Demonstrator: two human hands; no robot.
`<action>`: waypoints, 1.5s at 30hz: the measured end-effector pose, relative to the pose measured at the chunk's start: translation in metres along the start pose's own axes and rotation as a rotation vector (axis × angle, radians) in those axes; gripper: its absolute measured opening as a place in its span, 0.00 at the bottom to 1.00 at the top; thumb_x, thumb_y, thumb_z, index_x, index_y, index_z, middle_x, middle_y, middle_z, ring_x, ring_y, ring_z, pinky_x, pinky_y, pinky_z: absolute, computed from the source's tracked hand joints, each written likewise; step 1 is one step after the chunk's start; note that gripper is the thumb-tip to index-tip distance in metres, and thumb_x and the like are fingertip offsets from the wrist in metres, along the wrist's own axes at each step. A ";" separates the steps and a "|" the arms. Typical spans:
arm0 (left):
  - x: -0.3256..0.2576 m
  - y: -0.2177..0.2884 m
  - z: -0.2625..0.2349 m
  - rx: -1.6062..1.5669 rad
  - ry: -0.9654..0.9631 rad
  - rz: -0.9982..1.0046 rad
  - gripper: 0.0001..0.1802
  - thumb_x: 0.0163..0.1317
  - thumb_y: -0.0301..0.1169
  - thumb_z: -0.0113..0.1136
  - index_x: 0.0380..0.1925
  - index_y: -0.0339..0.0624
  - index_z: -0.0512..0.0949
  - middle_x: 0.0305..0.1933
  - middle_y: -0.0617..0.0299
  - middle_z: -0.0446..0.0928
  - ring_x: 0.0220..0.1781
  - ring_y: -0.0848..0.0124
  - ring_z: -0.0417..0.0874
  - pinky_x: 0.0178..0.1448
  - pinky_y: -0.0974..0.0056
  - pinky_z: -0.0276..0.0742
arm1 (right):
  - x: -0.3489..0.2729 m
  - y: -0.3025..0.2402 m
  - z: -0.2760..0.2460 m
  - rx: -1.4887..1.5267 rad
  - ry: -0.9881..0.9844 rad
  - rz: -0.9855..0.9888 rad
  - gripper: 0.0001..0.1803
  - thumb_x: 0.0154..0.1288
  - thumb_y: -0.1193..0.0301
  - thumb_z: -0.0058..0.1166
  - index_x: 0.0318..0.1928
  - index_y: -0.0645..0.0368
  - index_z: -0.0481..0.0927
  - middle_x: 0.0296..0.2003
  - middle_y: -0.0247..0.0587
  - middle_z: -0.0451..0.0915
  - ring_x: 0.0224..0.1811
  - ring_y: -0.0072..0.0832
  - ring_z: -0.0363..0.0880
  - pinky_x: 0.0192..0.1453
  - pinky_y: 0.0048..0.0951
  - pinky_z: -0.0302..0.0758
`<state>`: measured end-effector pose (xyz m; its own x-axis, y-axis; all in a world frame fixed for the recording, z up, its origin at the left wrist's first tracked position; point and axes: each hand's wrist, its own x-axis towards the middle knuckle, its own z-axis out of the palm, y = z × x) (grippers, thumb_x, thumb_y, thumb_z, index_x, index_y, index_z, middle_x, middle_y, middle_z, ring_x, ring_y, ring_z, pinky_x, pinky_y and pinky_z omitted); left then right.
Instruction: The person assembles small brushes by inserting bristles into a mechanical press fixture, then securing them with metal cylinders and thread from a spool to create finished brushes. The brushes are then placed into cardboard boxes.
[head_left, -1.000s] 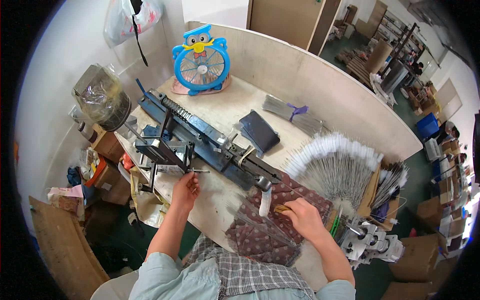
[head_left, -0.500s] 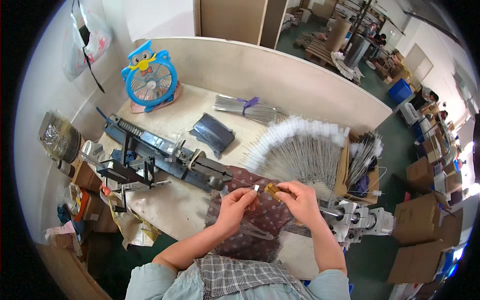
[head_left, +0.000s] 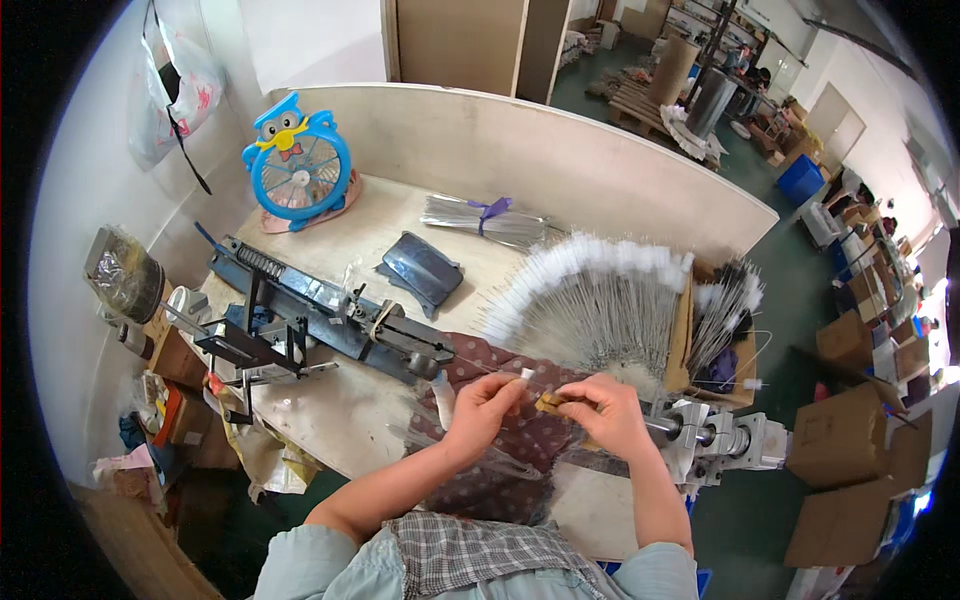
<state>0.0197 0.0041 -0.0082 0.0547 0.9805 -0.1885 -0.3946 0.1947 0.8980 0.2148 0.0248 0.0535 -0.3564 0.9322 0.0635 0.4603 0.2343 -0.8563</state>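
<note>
My left hand (head_left: 485, 408) is closed in a pinch, with a small white piece (head_left: 527, 374) sticking up past the fingertips. It looks like the white tips in the pile of thin wire brushes (head_left: 615, 310) behind the hands. Close by on the right, my right hand (head_left: 607, 410) pinches a small brass-coloured block (head_left: 547, 402). The fingertips of both hands are a short gap apart, above a brown polka-dot cloth (head_left: 500, 475). A black metal bench fixture (head_left: 350, 318) ends just left of the hands.
A grey motor-like machine (head_left: 730, 437) with a shaft stands to the right. Tied metal wires (head_left: 485, 218), a dark blue pouch (head_left: 425, 272) and a blue owl-shaped fan (head_left: 300, 175) lie farther back. A cardboard box (head_left: 720, 395) holds more brushes. A low partition (head_left: 560, 130) edges the table.
Both hands have shifted slightly; the right hand has turned so the brass-coloured block is tilted lower and more covered by its fingers. The white piece has moved a little right.
</note>
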 end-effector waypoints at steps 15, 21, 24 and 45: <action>-0.009 0.027 -0.021 -0.261 0.210 -0.166 0.09 0.66 0.34 0.53 0.34 0.40 0.75 0.24 0.67 0.75 0.22 0.80 0.71 0.28 0.75 0.64 | 0.067 -0.030 0.068 -0.417 0.089 -0.271 0.09 0.56 0.66 0.57 0.34 0.58 0.83 0.29 0.42 0.81 0.33 0.39 0.77 0.37 0.36 0.73; -0.013 0.025 -0.024 -0.153 0.181 -0.124 0.13 0.68 0.39 0.50 0.34 0.39 0.74 0.24 0.65 0.74 0.24 0.78 0.74 0.30 0.73 0.69 | 0.062 -0.036 0.059 -0.278 0.015 -0.156 0.11 0.57 0.66 0.57 0.37 0.58 0.83 0.29 0.43 0.81 0.31 0.38 0.77 0.36 0.33 0.72; -0.012 0.025 -0.025 -0.114 0.119 -0.138 0.20 0.70 0.44 0.43 0.37 0.37 0.74 0.29 0.61 0.77 0.29 0.75 0.77 0.36 0.70 0.72 | 0.064 -0.034 0.058 -0.134 -0.027 -0.005 0.11 0.57 0.66 0.57 0.36 0.59 0.83 0.28 0.44 0.81 0.30 0.38 0.77 0.35 0.33 0.72; -0.010 0.020 -0.011 -0.466 0.210 -0.015 0.08 0.66 0.33 0.50 0.40 0.40 0.73 0.39 0.63 0.77 0.42 0.73 0.79 0.47 0.66 0.75 | 0.041 -0.040 0.075 -0.572 0.311 -0.475 0.16 0.44 0.68 0.66 0.38 0.52 0.83 0.36 0.30 0.78 0.43 0.32 0.74 0.45 0.34 0.71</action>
<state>0.0009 -0.0020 0.0074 -0.1034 0.9421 -0.3190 -0.7648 0.1297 0.6311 0.1205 0.0330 0.0523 -0.4149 0.7117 0.5669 0.6912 0.6517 -0.3122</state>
